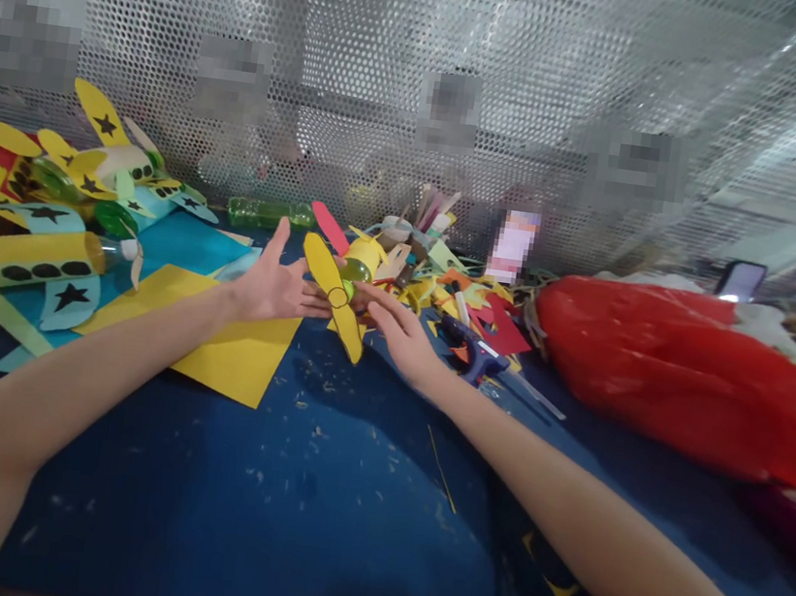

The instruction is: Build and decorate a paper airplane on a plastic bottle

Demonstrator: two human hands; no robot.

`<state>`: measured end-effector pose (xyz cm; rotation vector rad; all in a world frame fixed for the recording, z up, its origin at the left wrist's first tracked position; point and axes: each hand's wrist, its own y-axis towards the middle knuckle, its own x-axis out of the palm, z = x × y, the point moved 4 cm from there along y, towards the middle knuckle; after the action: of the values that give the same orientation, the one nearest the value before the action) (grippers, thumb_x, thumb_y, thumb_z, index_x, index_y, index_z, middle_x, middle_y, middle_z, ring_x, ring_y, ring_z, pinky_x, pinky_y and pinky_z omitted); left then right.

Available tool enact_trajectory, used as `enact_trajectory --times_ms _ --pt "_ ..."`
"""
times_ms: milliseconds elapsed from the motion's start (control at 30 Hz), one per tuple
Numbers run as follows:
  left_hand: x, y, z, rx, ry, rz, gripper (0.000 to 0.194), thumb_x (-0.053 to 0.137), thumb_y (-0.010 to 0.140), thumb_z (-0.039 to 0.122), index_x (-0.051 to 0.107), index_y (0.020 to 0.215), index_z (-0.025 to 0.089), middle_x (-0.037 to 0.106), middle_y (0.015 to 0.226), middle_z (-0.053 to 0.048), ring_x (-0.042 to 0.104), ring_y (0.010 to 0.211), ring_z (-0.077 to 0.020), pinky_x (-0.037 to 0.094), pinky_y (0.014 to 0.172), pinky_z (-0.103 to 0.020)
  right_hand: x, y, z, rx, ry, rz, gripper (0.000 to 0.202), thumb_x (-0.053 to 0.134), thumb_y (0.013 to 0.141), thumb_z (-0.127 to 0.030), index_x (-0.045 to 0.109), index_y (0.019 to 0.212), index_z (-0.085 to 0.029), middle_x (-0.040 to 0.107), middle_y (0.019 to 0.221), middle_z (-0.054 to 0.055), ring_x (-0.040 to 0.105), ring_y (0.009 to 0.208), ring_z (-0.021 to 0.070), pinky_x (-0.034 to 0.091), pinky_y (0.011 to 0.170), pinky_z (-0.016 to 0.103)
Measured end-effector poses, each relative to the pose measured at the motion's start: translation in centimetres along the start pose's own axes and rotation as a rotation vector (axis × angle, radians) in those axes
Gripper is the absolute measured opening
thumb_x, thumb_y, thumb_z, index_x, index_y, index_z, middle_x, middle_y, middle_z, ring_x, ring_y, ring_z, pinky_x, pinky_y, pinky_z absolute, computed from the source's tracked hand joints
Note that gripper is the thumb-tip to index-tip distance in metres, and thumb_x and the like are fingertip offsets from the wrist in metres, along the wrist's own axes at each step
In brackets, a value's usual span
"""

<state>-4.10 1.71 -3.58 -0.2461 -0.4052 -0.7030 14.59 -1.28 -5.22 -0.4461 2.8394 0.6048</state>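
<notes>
Bottle plane (361, 262), yellow propeller (337, 297) toward camera: between the hands, toward far edge of blue surface (267, 515). Left hand (271, 286): released, fingertips behind propeller. Right hand (404, 333): fingers extended at propeller; grasp cannot be told.

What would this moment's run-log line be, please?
left hand: open, fingers behind yellow propeller; right hand: beside yellow propeller; red bag: at right

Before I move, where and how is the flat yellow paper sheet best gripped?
Pinch its near corner, coming from the near right. The flat yellow paper sheet points that corner towards you over the dark blue tabletop, so a fingertip could probably lift it there; the bare left forearm crosses above the sheet's left part.
</notes>
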Motion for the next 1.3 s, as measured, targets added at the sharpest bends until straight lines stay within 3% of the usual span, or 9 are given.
enact_trajectory --times_ms 100,167,233,400,567,833,967,1133,1300 --pt "-0.3 0.0 -0.2 0.092 0.128 0.045 0.058 0.07 0.081 0.048 0.056 0.129 0.019 0.07 0.115 -0.015 0.066 0.11 -0.0284 0.043 0.102 -0.045 0.2 0.0 0.2 0.021 0.004 -0.028 0.043 0.049 0.093 -0.042 0.058 0.133 -0.027 0.06 0.136 0.007 0.056 0.124 0.0233 0.048 0.103 0.046" --pt "-0.5 0.2 -0.4 0.15 0.199 0.108 0.042 0.076 0.079 0.027 0.062 0.118 0.019 0.072 0.107 -0.011 0.068 0.101 -0.0238 0.046 0.098 -0.042 0.5 -0.1 0.3 0.007 -0.057 -0.071 0.046 0.049 0.093 -0.042 0.054 0.136 -0.027 0.058 0.14 0.007 0.055 0.125 0.0229 0.046 0.105 0.047" --pt "-0.8 0.5 -0.6 0.189 0.213 0.18 0.029 0.073 0.081 0.022 0.066 0.109 0.018 0.072 0.101 -0.009 0.069 0.096 -0.0212 0.048 0.094 -0.039 0.8 -0.1 0.2 -0.037 -0.137 -0.106 0.049 0.05 0.092 -0.04 0.051 0.139 -0.026 0.056 0.141 0.009 0.055 0.124 0.0225 0.046 0.105 0.047" --pt "-1.7 0.6 0.3 0.271 0.122 0.335 0.017 0.068 0.085 0.024 0.066 0.102 0.02 0.071 0.091 -0.004 0.067 0.084 -0.0158 0.051 0.084 -0.03 0.3 0.1 -0.7 -0.087 -0.225 -0.011 0.037 0.055 0.089 -0.038 0.059 0.121 -0.021 0.065 0.12 0.011 0.063 0.104 0.0205 0.054 0.089 0.039" --pt "-2.3 -0.2 1.8 0.211 0.034 0.312 0.015 0.062 0.088 0.029 0.065 0.099 0.021 0.066 0.08 -0.001 0.064 0.076 -0.0139 0.051 0.075 -0.027 -2.2 0.9 0.4 0.145 -0.025 0.264 0.031 0.06 0.083 -0.049 0.061 0.094 -0.02 0.068 0.088 0.006 0.066 0.081 0.0179 0.057 0.081 0.037" --pt "-1.5 -1.2 2.8 0.185 0.039 0.132 0.011 0.062 0.088 0.03 0.066 0.093 0.02 0.058 0.071 -0.001 0.057 0.067 -0.0134 0.048 0.067 -0.026 -3.8 1.8 3.0 0.389 0.397 0.329 0.039 0.072 0.072 -0.055 0.059 0.093 -0.025 0.07 0.093 0.008 0.068 0.104 0.0232 0.057 0.093 0.038" --pt "-1.8 -1.4 3.4 0.202 0.017 0.13 0.014 0.06 0.091 0.033 0.066 0.095 0.021 0.055 0.069 -0.001 0.053 0.062 -0.0118 0.047 0.064 -0.025 -3.8 1.9 2.3 0.317 0.386 0.322 0.046 0.075 0.07 -0.053 0.057 0.104 -0.029 0.069 0.115 0.005 0.065 0.11 0.0224 0.055 0.096 0.04" --pt "-3.1 -1.2 3.8 0.17 0.013 0.278 0.02 0.049 0.096 0.035 0.064 0.1 0.021 0.057 0.065 -0.001 0.053 0.056 -0.0117 0.046 0.06 -0.024 -3.8 1.8 1.4 0.261 0.364 0.306 0.062 0.081 0.065 -0.046 0.05 0.117 -0.032 0.065 0.128 0.002 0.065 0.109 0.0174 0.055 0.094 0.035" --pt "-6.3 -1.0 3.3 0.085 0.308 0.55 0.027 0.057 0.093 0.033 0.057 0.117 0.021 0.065 0.074 -0.003 0.063 0.065 -0.0151 0.05 0.069 -0.027 -6.2 2.3 2.1 0.326 0.112 0.298 0.072 0.082 0.064 -0.037 0.048 0.126 -0.024 0.068 0.122 0.009 0.068 0.104 0.0205 0.054 0.094 0.038"
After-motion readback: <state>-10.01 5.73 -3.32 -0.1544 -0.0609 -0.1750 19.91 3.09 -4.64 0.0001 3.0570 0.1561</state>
